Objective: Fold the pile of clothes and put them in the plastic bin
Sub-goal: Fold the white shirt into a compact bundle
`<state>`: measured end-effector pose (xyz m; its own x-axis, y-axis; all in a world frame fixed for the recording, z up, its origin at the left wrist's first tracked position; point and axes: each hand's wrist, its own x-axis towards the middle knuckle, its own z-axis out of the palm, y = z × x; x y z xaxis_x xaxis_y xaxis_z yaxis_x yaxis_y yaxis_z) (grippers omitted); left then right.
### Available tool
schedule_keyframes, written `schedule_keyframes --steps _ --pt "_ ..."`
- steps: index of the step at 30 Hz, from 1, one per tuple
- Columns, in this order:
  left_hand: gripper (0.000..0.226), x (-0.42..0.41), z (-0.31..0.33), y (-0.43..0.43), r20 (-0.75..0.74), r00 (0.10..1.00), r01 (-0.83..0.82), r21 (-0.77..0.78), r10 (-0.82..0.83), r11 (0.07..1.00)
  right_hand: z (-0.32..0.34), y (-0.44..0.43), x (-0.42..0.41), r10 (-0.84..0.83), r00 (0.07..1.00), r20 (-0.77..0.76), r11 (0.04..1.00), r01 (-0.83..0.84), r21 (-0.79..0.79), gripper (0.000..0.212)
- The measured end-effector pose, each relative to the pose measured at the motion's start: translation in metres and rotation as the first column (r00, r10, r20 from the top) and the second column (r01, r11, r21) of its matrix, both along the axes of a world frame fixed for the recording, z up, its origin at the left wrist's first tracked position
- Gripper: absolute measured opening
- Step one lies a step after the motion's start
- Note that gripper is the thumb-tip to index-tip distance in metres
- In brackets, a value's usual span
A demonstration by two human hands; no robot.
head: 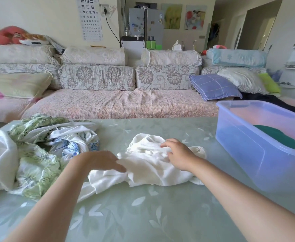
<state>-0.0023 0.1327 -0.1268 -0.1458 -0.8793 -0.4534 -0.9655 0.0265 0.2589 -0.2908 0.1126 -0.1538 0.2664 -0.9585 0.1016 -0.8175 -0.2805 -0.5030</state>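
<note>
Head view — plastic bin, green garment inside — far right

The bench lies bare along its near edge and mid far edge; the clothes pile crowds the left edge, the plastic bin the right.
</note>
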Motion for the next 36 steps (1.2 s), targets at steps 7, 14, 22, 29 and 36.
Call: schedule_keyframes --steps 7,14,22,29,36 --pt "0.076 -0.045 -0.031 -0.004 -0.079 0.993 0.067 -0.274 -0.091 0.960 -0.010 -0.020 0.008 -0.077 0.962 -0.262 0.993 0.096 0.063 0.071" --pt "0.023 -0.042 -0.011 -0.001 -0.082 0.993 0.038 -0.472 -0.087 0.881 0.003 -0.021 -0.019 -0.287 0.949 -0.131 0.943 0.256 -0.211 0.023" --pt "0.016 -0.066 0.029 0.025 -0.200 0.956 0.202 -0.075 -0.213 0.977 0.020 0.002 -0.070 -0.482 0.534 -0.695 0.868 0.400 -0.294 0.046" --pt "0.028 -0.105 -0.001 0.050 -0.363 0.927 0.245 0.378 -0.100 0.893 0.007 0.026 -0.041 0.134 0.913 -0.386 0.991 -0.123 0.053 0.059" --pt "0.032 -0.079 -0.051 0.023 -0.090 0.985 0.095 -0.417 -0.146 0.904 0.016 0.037 -0.055 0.052 0.775 -0.629 0.998 -0.064 0.004 0.038"
